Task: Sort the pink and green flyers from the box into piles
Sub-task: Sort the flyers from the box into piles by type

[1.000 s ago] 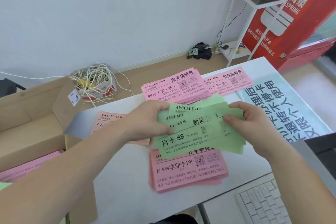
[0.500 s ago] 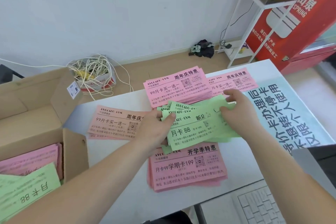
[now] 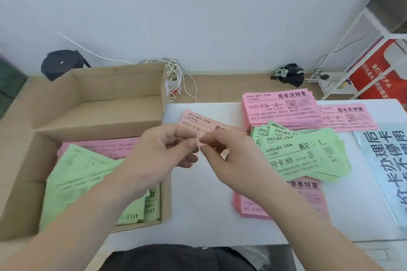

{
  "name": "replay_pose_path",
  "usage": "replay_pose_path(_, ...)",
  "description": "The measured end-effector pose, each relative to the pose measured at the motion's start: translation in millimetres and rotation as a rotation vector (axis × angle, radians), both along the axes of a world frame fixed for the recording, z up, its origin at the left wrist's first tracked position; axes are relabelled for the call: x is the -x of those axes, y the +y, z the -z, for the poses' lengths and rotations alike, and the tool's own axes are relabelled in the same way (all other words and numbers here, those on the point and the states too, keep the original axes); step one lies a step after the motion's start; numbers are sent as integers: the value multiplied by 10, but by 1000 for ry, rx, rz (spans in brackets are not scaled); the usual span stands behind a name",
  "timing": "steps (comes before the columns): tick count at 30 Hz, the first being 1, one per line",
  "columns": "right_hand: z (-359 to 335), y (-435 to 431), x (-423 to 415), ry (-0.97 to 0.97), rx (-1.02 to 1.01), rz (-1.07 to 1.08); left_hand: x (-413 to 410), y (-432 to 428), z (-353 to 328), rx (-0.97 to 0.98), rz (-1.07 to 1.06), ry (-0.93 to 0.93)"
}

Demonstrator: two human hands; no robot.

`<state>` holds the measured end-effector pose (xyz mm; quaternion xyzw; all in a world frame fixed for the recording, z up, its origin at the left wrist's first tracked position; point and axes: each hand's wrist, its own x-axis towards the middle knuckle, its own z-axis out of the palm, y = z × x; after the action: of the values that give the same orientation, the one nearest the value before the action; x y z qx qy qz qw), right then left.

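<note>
A plain white wall [image 3: 198, 6] faces me, meeting a tan floor [image 3: 231, 88] where a tangle of white cord [image 3: 174, 72], a black bag [image 3: 62, 62] and a dark bundle [image 3: 290, 75] lie. To my right a white metal rack [image 3: 328, 88] stands before a red banner [image 3: 374, 81]. My table [image 3: 209, 215] is white, softly lit.

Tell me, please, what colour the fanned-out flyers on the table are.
The fanned flyers are green, clearest in the head view.
</note>
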<state>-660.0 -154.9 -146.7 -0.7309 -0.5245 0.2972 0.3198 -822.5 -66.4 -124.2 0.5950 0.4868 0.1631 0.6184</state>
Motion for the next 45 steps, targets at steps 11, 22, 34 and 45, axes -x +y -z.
replay_pose_path(11, 495, 803, 1709, -260, 341, -472, 2400, 500, 836, -398, 589, 902)
replay_pose_path(22, 506, 737, 1913, -312, 418, -249, 2791, 677, 946, -715, 586, 375)
replay_pose_path(34, 351, 1054, 1940, -102, 458, -346, 3051, 527, 607, -514, 576, 364)
replay_pose_path(45, 503, 1085, 2109, -316, 457, -407, 3273, 347, 405, -554, 154, 546)
